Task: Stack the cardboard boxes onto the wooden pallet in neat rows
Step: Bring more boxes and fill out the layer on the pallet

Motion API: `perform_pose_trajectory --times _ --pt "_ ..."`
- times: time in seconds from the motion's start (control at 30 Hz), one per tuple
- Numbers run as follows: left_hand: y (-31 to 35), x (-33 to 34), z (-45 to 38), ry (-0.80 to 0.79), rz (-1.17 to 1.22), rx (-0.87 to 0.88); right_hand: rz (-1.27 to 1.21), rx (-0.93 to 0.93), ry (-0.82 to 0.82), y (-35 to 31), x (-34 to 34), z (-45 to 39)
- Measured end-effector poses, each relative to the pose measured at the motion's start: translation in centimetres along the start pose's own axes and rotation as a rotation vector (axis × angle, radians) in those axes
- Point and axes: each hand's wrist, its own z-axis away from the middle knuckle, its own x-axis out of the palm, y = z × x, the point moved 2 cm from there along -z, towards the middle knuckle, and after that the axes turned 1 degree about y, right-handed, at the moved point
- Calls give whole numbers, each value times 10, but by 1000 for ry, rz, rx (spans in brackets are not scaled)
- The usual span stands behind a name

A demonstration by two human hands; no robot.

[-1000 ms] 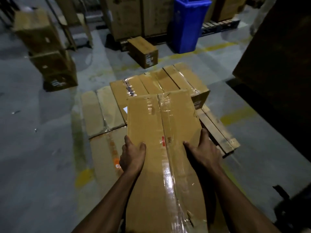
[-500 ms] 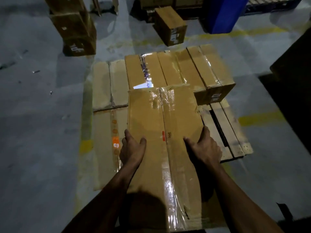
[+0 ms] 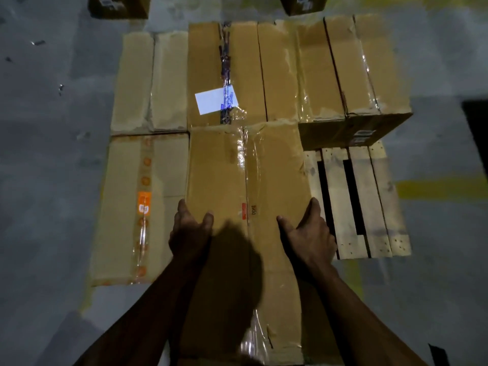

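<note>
Basically, wooden pallet point(image 3: 353, 204) bare slats show at 3 o'clock; stacked boxes point(image 3: 264, 72) fill 12 and 9. Held box point(image 3: 245, 196) sits centre, far end butting the back row. Risk: uneven push skews it off the row. Left hand point(image 3: 190, 229) and right hand point(image 3: 310, 229) clamp its side edges, thumbs on top.

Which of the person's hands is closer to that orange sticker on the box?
Left. The left hand grips the carried box's left edge, just right of the orange sticker. The right hand grips the far edge.
</note>
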Motion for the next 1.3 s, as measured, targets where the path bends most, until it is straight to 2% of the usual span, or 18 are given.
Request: perform_pose_trajectory --times 0.4,0.77,0.97,1.13,1.3 --pt "-53 85 -86 59 54 6 -58 -7 -26 36 108 -71" --pt "-86 118 -142 124 156 53 -137 -56 14 35 168 -110" --pt "-93 132 -162 129 49 51 -120 -62 31 38 186 -126" --pt "-91 145 -173 170 -212 201 -18 -109 35 30 197 -139" --pt "-99 146 -177 85 -336 226 -17 -104 22 31 196 -139"
